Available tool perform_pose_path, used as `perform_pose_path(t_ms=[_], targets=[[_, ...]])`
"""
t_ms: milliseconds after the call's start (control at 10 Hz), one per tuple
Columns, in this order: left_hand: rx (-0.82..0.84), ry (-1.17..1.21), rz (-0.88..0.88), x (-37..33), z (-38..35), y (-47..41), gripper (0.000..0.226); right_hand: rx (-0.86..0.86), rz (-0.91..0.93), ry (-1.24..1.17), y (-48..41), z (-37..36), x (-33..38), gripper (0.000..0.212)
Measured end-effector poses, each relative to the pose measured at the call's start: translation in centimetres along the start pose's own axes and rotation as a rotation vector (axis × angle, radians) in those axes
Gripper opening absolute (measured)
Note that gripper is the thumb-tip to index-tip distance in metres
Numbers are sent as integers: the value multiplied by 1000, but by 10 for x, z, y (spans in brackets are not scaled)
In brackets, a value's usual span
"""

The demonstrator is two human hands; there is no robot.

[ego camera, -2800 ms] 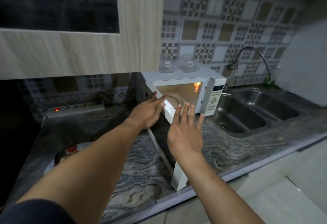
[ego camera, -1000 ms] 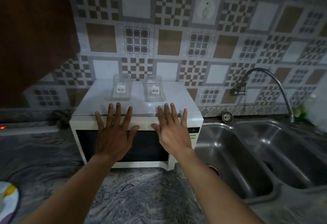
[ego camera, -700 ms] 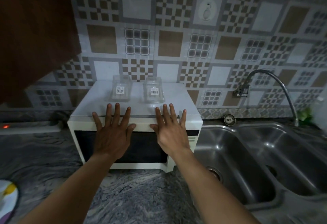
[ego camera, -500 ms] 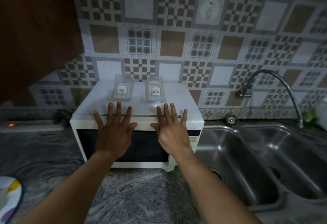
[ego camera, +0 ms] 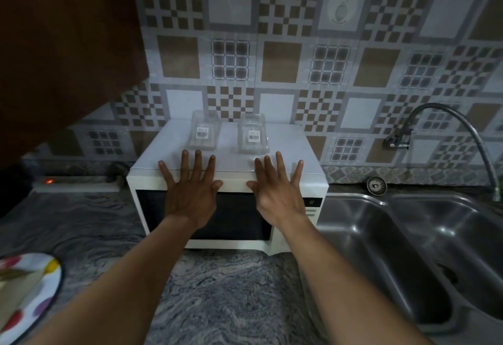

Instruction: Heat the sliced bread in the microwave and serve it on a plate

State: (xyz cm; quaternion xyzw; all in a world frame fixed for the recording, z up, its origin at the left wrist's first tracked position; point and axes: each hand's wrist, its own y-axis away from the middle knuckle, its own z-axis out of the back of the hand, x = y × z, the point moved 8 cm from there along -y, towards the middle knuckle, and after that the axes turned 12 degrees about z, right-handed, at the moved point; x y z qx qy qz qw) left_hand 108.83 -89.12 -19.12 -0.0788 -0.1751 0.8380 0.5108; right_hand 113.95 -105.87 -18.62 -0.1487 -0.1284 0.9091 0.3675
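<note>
Both hands lie flat, fingers straight and spread wide, gripping nothing: the left hand (ego camera: 190, 195) and right hand (ego camera: 277, 195) press the upper front edge of a boxy white microwave (ego camera: 234, 163), its door shut and its dark glass hiding any bread. The microwave stands on a veined grey stone counter (ego camera: 231, 290), just beside a stainless-steel double sink (ego camera: 353, 225). Two clear plastic boxes (ego camera: 204, 132) sit on its smooth top. A round dotted plate (ego camera: 54, 268) lies well apart at the left, bare counter between.

Dim kitchen, patterned tiled wall (ego camera: 272, 64)
</note>
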Motion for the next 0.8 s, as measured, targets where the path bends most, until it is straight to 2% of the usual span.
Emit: perform_pose_path(t_ms=[200, 400, 500, 700, 800], targets=[[17, 43, -9, 4, -5, -3, 76, -101, -7, 0, 2, 1, 1, 54], [15, 85, -15, 6, -6, -2, 74, -155, -34, -53, 1, 0, -2, 56], [45, 86, 4, 8, -4, -3, 61, -117, -42, -107, -1, 1, -2, 53], [103, 90, -2, 7, 2, -4, 57, 63, -85, -179, -3, 14, 0, 51], [90, 159, 42, 12, 7, 13, 57, 47, -177, -202, 8, 29, 8, 46]])
